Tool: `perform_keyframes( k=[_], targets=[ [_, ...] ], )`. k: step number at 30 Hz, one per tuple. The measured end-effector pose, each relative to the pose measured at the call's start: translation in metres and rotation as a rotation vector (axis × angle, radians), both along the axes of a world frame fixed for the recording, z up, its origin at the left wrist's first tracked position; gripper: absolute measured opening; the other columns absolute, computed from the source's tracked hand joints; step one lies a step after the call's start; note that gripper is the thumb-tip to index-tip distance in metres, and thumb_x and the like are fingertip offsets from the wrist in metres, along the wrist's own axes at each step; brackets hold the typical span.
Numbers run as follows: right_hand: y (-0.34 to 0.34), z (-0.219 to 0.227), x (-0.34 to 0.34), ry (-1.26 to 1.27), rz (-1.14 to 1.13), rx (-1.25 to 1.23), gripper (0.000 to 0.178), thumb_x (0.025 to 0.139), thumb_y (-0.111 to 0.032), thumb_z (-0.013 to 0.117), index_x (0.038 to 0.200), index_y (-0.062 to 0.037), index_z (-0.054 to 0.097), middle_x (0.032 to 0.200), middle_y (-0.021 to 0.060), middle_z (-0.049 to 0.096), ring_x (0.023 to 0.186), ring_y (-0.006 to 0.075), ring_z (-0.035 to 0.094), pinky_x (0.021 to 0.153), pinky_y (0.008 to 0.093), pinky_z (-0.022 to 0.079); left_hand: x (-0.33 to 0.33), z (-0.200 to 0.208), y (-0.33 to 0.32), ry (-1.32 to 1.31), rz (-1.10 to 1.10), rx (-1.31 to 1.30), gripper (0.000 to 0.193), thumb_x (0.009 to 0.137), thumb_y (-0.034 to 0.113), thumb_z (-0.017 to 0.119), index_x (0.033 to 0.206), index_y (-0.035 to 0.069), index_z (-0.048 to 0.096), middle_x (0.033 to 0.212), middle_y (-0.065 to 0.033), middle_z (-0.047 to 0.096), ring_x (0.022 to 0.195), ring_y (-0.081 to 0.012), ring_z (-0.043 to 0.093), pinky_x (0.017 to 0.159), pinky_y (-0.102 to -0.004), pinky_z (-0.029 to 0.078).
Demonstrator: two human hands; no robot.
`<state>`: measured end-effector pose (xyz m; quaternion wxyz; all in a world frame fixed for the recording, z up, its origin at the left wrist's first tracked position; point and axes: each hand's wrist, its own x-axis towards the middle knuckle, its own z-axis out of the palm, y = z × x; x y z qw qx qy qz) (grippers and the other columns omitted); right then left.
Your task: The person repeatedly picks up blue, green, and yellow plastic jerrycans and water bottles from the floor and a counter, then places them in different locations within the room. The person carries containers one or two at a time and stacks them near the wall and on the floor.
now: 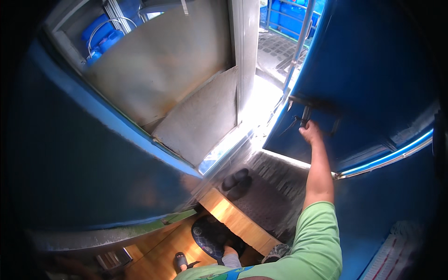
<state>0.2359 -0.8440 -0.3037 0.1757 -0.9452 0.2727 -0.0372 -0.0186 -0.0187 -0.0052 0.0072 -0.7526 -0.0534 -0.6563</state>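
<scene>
My right arm, in a light green sleeve, reaches forward to a blue door [373,84] that stands partly ajar on the right. The fingers of my right hand [310,132] are closed round the lower end of a dark metal door handle [306,115]. Beside this handle, a thin dark piece sticks out from the door. Bright light comes through the gap between the door and the grey metal frame [245,60]. My left hand does not show.
Dark slippers [237,183] lie on a grey floor beyond a wooden step edge [239,220]. A dark oval mat [205,235] lies on the wooden floor by my feet. Outside, blue containers [285,18] stand behind metal rails. Grey panels [200,116] fill the left side of the frame.
</scene>
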Motion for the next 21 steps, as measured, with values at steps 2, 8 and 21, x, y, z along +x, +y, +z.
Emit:
perform_keyframes(
  k=[2,8,21],
  targets=[
    [0.009,0.008,-0.026,0.003,0.006,0.029,0.036,0.075,-0.035,0.07,0.095,-0.0058,0.062,0.104,0.0177,0.062,0.097,0.0346,0.063,0.083,0.043,0.05,0.002,0.0,-0.01,-0.014,-0.067,-0.018,0.093,0.088,0.064,0.054,0.139,-0.012,0.032,0.139,-0.0287,0.04,0.125,-0.0378,0.047,0.1,-0.0464,0.044],
    [0.044,0.026,-0.132,-0.064,0.055,-0.009,0.036,0.073,-0.035,0.075,0.075,-0.0031,0.058,0.078,0.018,0.063,0.077,0.0359,0.061,0.069,0.0438,0.049,0.003,-0.01,-0.003,-0.035,-0.002,-0.071,0.083,0.091,0.059,0.053,0.139,-0.007,0.037,0.132,-0.0281,0.047,0.121,-0.0379,0.05,0.1,-0.0445,0.044],
    [0.221,0.217,-0.404,-0.701,0.008,-0.786,0.033,0.082,-0.022,0.069,0.111,-0.0062,0.064,0.122,0.0179,0.057,0.117,0.035,0.053,0.104,0.047,0.039,-0.022,-0.049,0.008,0.261,-0.683,0.01,0.067,0.091,0.029,0.062,0.145,0.007,0.029,0.147,-0.028,0.022,0.133,-0.04,0.036,0.103,-0.0522,0.041]
  ],
)
